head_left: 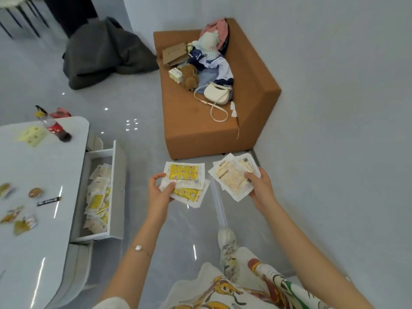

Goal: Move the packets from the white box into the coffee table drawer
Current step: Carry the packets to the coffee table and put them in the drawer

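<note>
My left hand [159, 189] grips a small stack of white packets with yellow patterned fronts [184, 176]. A second stack of packets [233, 175], printed backs up, is held in my right hand [259, 186]. Both stacks hover over the grey floor, to the right of the coffee table. The table's white drawer [118, 181] is pulled open to the left of my hands, and several similar packets [98, 198] lie inside it. A small white and yellow box [175, 75] lies on the sofa.
The white coffee table [40, 175] carries a cola bottle [56, 128], a yellow packet and several snack wrappers. A brown sofa [214, 108] with clothes, a plush toy and a white handbag [217, 93] stands ahead. A dark bag [104, 52] lies on the floor. My foot [227, 241] is below.
</note>
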Demonstrator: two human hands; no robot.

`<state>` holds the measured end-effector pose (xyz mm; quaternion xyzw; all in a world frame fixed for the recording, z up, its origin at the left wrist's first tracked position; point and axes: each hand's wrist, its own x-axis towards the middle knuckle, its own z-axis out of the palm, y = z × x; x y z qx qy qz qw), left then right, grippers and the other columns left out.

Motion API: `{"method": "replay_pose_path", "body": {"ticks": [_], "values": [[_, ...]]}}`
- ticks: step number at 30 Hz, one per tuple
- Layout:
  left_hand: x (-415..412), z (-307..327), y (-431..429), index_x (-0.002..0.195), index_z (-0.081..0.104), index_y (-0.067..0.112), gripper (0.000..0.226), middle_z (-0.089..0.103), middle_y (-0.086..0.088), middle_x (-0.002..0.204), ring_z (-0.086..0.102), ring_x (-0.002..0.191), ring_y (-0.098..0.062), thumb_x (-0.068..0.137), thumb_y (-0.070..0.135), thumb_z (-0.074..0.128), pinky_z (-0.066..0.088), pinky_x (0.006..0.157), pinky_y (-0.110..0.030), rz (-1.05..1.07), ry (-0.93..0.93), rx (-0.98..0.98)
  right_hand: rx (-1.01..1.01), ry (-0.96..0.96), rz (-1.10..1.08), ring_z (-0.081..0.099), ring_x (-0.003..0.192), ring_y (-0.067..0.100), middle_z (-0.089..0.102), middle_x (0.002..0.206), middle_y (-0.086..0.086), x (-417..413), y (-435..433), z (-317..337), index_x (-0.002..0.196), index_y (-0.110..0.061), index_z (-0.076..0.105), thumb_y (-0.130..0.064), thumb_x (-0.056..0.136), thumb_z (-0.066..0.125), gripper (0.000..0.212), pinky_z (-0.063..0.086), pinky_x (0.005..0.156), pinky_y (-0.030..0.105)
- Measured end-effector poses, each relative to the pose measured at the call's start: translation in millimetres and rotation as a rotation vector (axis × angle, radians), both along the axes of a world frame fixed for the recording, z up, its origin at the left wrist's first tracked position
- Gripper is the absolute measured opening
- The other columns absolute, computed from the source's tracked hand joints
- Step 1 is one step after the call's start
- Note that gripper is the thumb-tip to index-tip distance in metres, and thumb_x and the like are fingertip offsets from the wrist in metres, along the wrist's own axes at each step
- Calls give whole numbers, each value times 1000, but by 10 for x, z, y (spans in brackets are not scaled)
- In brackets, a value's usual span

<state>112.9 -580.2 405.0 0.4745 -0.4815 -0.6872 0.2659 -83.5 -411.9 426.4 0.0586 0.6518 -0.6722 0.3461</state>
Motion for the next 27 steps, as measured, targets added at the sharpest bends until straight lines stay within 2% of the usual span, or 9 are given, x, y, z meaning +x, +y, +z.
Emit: {"method": "replay_pose_path", "body": {"ticks": [4,7,10,14,17,19,23,27], "values": [[24,-34,-339,114,44,21,34,66,-1,104,70,85,-18,90,4,61,59,64,-29,153,18,-15,-3,-6,169,67,94,21,66,109,3,-146,-681,-48,118,-18,52,-6,94,54,27,57,73,38],[-35,-74,-578,113,45,21,33,65,2,104,70,83,-14,90,3,61,58,68,-33,257,13,-29,5,-1,286,67,93,21,65,109,2,-322,-1146,-88,118,-19,51,-6,93,54,28,57,74,39],[-124,-103,-795,113,45,21,33,66,-1,104,70,85,-19,90,4,61,58,71,-37,375,22,-22,12,13,404,67,96,23,65,111,4,-539,-1583,-106,120,-17,52,-6,93,55,30,57,76,40],[-229,-115,-987,114,44,20,32,64,3,104,69,86,-22,91,3,60,57,78,-44,556,28,22,-2,-18,553,67,95,22,67,108,2,-779,-2167,-73,113,-21,55,-7,93,56,25,57,76,40],[-247,-96,-1074,114,44,18,32,61,7,99,68,80,-18,91,1,59,59,71,-37,722,25,60,-10,-23,681,67,96,22,67,109,4,-845,-2625,-53,112,-20,56,-5,93,55,25,55,69,35],[-206,-98,-1124,115,44,17,33,59,5,103,68,79,-17,91,0,58,60,65,-30,822,20,74,-18,-25,750,66,98,23,67,111,6,-831,-2909,-34,119,-17,55,-5,92,56,29,55,69,33],[-36,-141,-1232,118,45,17,35,59,-5,111,68,85,-25,90,2,60,58,58,-28,975,12,119,-10,-45,861,67,98,23,67,113,7,-699,-3431,-39,119,-17,56,-6,92,57,29,55,72,35],[125,-213,-1487,119,45,14,36,56,-1,111,66,86,-25,90,1,60,58,56,-29,1090,-10,101,3,-82,954,66,100,25,67,114,8,-491,-3972,-100,124,-15,53,-6,90,59,35,56,80,39]]}}
